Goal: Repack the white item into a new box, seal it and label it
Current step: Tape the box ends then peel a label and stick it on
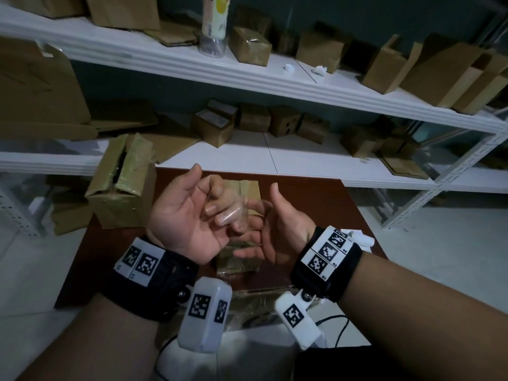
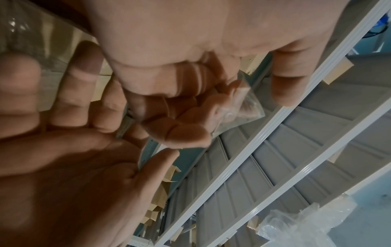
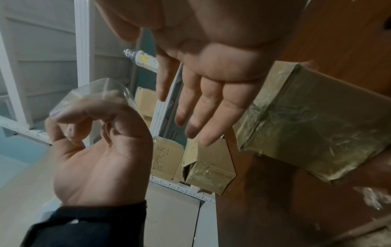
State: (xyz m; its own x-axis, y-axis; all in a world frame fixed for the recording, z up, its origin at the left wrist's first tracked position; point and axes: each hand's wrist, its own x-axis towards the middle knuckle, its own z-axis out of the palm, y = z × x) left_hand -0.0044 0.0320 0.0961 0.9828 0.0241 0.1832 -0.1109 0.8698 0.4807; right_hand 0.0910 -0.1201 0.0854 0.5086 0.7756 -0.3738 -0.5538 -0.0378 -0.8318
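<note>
Both hands hover palm-up over the brown table (image 1: pixel 330 204). My left hand (image 1: pixel 217 204) has its fingers curled, and a crumpled piece of clear tape (image 1: pixel 237 213) clings around the fingertips; the tape (image 3: pixel 95 93) shows plainly in the right wrist view and also (image 2: pixel 245 107) in the left wrist view. My right hand (image 1: pixel 255 237) lies open beside and partly under the left fingers, fingers (image 3: pixel 201 108) straight, holding nothing. Below the hands a small cardboard box (image 3: pixel 317 120) wrapped in shiny tape sits on the table. No white item is in sight.
A second taped box (image 1: pixel 121 191) with its top torn open stands at the table's left edge. Crinkled clear plastic (image 1: pixel 255 303) lies at the near edge. White shelves (image 1: pixel 275 78) behind hold several cardboard boxes and a bottle (image 1: pixel 214 23).
</note>
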